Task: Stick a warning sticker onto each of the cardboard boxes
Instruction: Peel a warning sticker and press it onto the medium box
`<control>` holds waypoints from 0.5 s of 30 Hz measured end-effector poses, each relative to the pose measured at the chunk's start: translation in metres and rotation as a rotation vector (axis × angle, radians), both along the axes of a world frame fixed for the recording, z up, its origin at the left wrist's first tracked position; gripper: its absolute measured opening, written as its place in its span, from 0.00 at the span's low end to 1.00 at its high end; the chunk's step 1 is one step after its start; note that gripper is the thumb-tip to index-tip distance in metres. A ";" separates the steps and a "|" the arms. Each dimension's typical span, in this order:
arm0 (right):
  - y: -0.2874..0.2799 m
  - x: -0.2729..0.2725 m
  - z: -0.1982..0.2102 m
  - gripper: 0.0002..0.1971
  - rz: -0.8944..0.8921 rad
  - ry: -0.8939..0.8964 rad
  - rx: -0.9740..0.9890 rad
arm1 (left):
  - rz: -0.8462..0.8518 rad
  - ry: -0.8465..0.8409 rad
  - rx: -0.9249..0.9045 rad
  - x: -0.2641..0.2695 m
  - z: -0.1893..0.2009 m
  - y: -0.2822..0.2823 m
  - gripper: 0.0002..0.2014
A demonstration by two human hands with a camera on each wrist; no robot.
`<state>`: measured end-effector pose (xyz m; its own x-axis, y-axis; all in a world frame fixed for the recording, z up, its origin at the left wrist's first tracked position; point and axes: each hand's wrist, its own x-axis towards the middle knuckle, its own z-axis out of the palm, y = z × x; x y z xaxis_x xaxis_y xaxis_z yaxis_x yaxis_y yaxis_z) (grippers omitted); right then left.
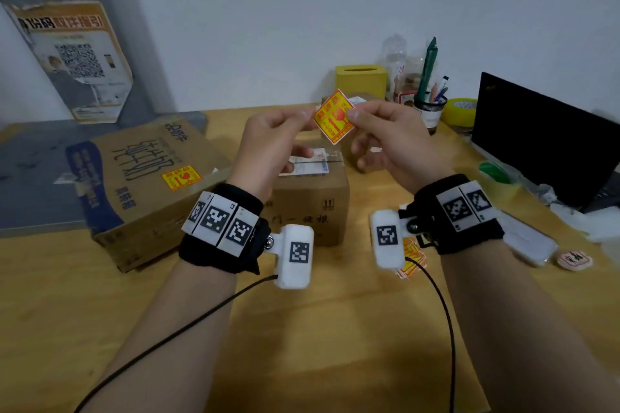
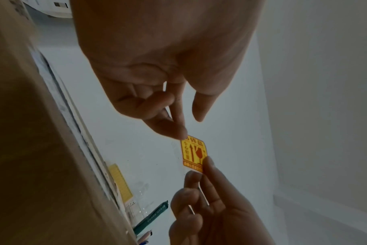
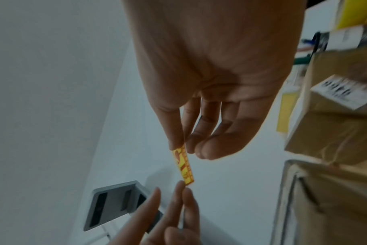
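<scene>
Both hands hold one yellow-and-red warning sticker (image 1: 333, 117) in the air above the table. My left hand (image 1: 307, 119) pinches its left corner and my right hand (image 1: 352, 116) pinches its right corner between thumb and forefinger. The left wrist view shows the sticker (image 2: 194, 154) face on; the right wrist view shows the sticker (image 3: 183, 165) edge on. A large flat cardboard box (image 1: 144, 184) at the left bears a warning sticker (image 1: 181, 177). Below the hands stands a small cardboard box (image 1: 308, 208) with a white shipping label. A third box (image 1: 367, 96) peeks out behind the held sticker.
A pile of loose stickers (image 1: 411, 261) lies on the wooden table (image 1: 302, 329) under my right wrist. At the back stand a yellow tissue box (image 1: 361, 79), a pen holder (image 1: 430, 109) and a yellow tape roll (image 1: 459, 111). A black laptop (image 1: 536, 137) sits on the right.
</scene>
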<state>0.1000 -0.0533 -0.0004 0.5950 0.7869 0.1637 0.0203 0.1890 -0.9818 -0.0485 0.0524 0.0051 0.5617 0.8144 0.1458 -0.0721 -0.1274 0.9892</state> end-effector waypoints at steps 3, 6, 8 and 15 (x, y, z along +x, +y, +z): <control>0.020 0.000 0.000 0.02 0.041 0.038 0.067 | 0.036 -0.004 -0.011 0.000 -0.003 0.016 0.10; 0.040 0.002 -0.005 0.03 0.047 0.068 0.117 | 0.069 -0.028 0.013 0.002 -0.007 0.030 0.09; 0.053 0.006 -0.011 0.03 0.040 0.053 0.103 | 0.092 -0.045 0.018 0.006 -0.011 0.038 0.08; 0.070 0.017 -0.028 0.05 0.062 0.087 0.070 | 0.074 -0.027 -0.043 0.010 -0.023 0.053 0.07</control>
<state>0.1168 0.0172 -0.0289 0.5595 0.8113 0.1696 -0.0781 0.2553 -0.9637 -0.0388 0.1052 -0.0183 0.4957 0.8596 0.1243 -0.0910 -0.0910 0.9917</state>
